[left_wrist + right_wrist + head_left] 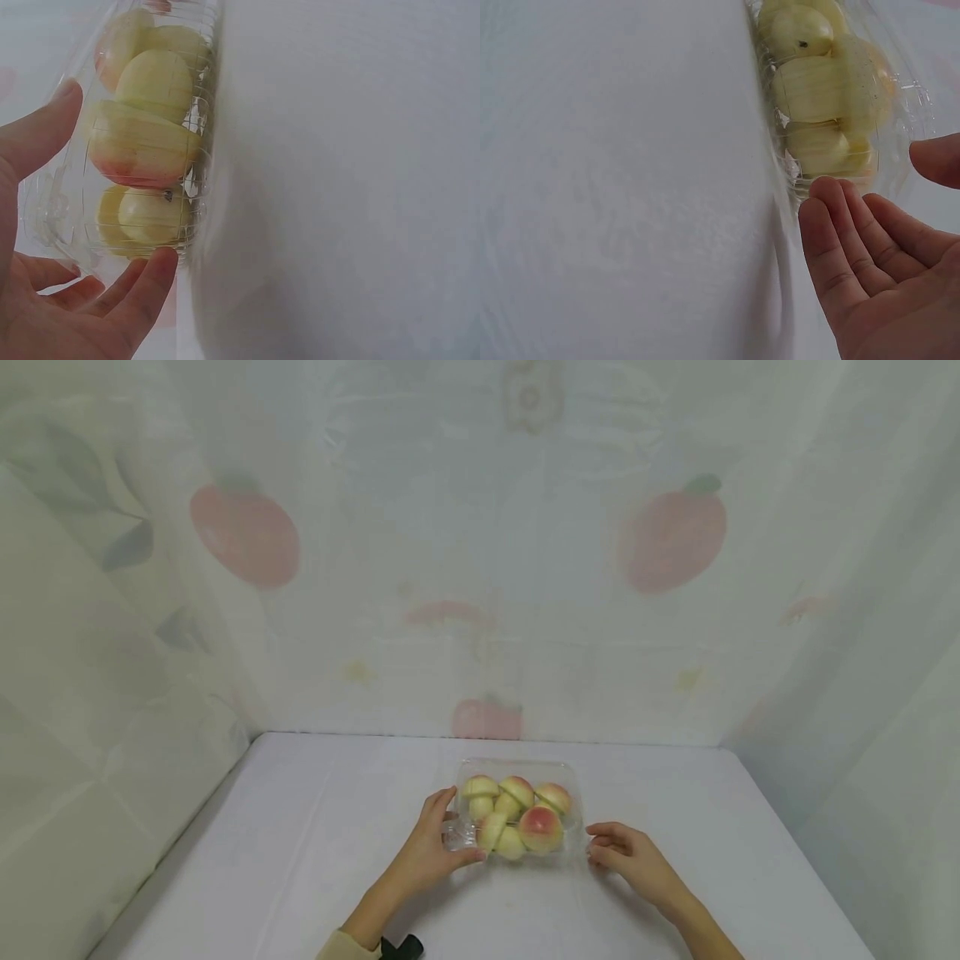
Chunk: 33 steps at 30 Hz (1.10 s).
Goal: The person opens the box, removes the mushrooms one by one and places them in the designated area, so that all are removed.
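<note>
A clear plastic clamshell box [572, 772] sits on the white table, holding several rounded, pale yellow fruit pieces with a red blush [541, 828]. At the box's left end, my left hand [433, 837] grips it, thumb by the front corner and fingers along the side. In the left wrist view, the left thumb [46, 126] overlaps the clear wall while the fingertips [163, 261] meet the box's end. My right hand [632, 862] is beside the right end. Its fingers [845, 247] extend toward the box in the right wrist view, thumb apart.
White cloth covers the table [330, 810], whose back edge meets a pale curtain [465, 527] printed with fruit. More curtain hangs at the left and right sides. A dark strap [402, 947] shows at the left wrist beside a light sleeve.
</note>
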Available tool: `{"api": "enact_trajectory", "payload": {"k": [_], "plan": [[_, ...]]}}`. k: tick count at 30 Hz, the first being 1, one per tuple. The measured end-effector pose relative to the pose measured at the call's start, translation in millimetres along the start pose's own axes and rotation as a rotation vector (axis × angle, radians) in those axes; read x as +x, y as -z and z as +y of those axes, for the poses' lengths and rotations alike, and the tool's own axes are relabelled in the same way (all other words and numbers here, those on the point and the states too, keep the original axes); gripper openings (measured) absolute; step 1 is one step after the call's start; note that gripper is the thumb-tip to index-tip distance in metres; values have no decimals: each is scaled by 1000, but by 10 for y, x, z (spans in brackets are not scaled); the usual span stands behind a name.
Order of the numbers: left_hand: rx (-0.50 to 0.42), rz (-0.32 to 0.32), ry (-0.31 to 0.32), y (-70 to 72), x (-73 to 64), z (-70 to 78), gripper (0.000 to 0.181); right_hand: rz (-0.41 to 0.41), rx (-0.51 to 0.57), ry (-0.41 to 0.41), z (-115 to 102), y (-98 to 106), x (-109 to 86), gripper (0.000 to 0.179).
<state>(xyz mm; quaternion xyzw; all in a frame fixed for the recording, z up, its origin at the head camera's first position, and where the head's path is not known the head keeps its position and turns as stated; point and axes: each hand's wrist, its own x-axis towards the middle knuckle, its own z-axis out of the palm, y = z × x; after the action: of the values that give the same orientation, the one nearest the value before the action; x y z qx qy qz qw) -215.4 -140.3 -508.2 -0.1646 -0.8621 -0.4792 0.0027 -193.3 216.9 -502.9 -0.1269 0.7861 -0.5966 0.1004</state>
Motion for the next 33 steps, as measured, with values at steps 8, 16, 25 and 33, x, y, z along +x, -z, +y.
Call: {"api": "enact_trajectory", "payload": {"k": [8, 16, 25, 33], "plan": [[8, 1, 16, 0, 3, 0, 113, -36, 29, -19, 28, 4, 16, 44], [10, 6, 17, -4, -7, -8, 112, -107, 77, -22, 35, -2, 29, 34], [20, -3, 20, 6, -3, -10, 113, -168, 165, 12, 39, 0, 26, 35], [31, 8, 19, -5, 7, -17, 112, -197, 228, 13, 52, 5, 40, 30]]}}
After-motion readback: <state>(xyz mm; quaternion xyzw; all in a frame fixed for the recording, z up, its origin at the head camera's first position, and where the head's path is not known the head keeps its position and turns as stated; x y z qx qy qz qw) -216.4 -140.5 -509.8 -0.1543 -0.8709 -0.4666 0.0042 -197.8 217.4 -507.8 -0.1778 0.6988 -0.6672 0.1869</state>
